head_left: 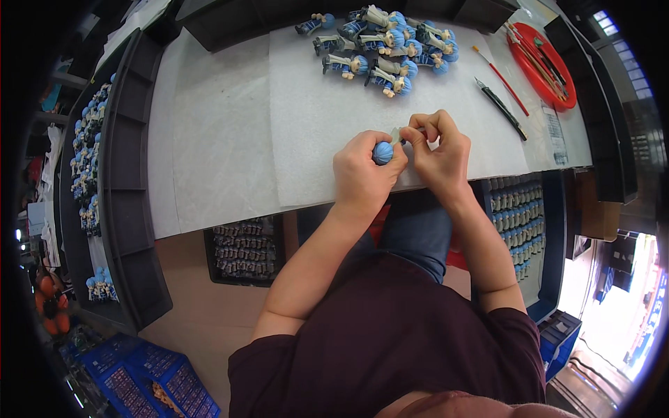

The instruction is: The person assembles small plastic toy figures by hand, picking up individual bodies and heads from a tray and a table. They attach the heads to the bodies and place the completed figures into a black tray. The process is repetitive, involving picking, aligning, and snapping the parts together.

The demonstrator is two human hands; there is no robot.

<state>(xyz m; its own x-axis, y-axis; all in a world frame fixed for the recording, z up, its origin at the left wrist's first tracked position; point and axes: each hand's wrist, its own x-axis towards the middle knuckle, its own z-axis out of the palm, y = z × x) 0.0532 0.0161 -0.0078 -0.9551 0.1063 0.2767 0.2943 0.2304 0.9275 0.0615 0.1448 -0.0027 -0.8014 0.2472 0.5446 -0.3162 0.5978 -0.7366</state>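
Near the front edge of the table, my left hand (pixel 366 167) is closed round a small figurine (pixel 382 152) with ridged light-blue hair. Its head shows between thumb and fingers, while much of the body is hidden by the hand. My right hand (pixel 440 155) pinches at the far end of the same figurine, where a pale part and a dark bit show between the two hands. Beyond my hands lies a loose pile of similar blue-haired figurines (pixel 390 47) in dark blue and pale grey clothes.
At the right lie a black pen-like knife (pixel 500 108), a thin red brush (pixel 502 81) and a red tray (pixel 566 99) with brushes. Dark trays of figurines stand left (pixel 125 167) and below the table (pixel 279 275); a blue crate (pixel 554 279) holds rows at the right.
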